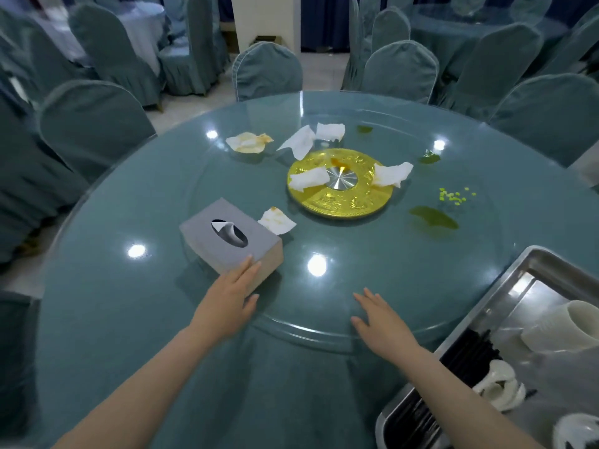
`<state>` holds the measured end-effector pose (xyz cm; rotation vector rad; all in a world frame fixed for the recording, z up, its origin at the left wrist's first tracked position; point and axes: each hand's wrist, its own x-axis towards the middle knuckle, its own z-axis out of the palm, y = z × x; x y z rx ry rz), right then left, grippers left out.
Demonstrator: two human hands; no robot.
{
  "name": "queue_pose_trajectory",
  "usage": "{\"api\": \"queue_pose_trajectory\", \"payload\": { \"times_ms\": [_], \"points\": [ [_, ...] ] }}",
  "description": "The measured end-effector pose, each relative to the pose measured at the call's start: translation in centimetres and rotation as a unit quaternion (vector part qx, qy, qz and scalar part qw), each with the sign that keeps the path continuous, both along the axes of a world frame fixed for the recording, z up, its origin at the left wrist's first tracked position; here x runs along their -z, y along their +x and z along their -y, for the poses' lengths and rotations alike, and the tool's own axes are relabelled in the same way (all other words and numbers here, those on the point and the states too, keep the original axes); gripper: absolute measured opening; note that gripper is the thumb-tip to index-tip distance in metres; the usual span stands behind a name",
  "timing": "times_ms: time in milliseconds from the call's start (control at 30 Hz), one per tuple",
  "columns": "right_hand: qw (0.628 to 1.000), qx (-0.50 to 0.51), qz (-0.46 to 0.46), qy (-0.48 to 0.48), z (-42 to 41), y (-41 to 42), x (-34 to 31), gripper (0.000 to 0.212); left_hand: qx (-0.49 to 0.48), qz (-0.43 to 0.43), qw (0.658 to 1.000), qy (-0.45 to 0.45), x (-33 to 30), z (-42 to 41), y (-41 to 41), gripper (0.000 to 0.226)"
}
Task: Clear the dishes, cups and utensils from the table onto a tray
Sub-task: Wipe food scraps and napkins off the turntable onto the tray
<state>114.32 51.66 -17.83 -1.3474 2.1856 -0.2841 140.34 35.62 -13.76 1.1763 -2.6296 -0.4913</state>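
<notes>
Head: tray (505,306) long axis near-to-far.

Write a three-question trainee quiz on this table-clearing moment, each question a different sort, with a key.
1. True or false: the left hand touches the grey rectangular tissue box.
2. Multiple choice: the white ceramic cups lie A) on the gold round turntable hub, B) in the stainless steel tray, C) on a chair.
3. Fill in: the right hand lies flat on the glass ____.

Key: 1 true; 2 B; 3 turntable.
</notes>
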Motion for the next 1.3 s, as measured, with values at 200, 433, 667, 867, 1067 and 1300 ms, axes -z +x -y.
{"api": "queue_pose_trajectory", "payload": {
  "times_ms": [200, 433, 667, 867, 1067, 1300],
  "points": [
    [0.997, -0.014, 0.05, -0.064, 1.7, 1.1, -1.4, 0.052, 0.02, -0.074, 0.996, -0.037, -0.5, -1.4, -1.8, 0.043],
    [0.989, 0.011, 0.055, -0.134, 3.2, -0.4, -3.9, 0.047, -0.098, -0.067, 0.992, 0.043, -0.3, 1.4, -1.7, 0.049],
    [0.987, 0.071, -0.018, -0.146, 8.1, -4.7, -6.6, 0.039, -0.124, -0.076, 0.987, 0.073, -0.7, 3.7, -3.0, 0.055],
    [0.997, 0.051, -0.056, 0.011, 14.3, -8.1, -6.6, 0.049, -0.132, -0.067, 0.986, 0.081, -0.2, 6.6, -4.7, 0.059],
    [0.973, 0.036, -0.092, 0.208, 18.3, -10.1, -3.9, 0.094, -0.141, -0.025, 0.987, 0.074, 1.2, 9.9, -5.7, 0.061],
    [0.989, 0.014, -0.149, -0.017, 20.5, -11.0, -2.6, 0.026, -0.16, 0.048, 0.985, 0.044, 4.5, 13.6, -6.6, 0.063]
  ]
}}
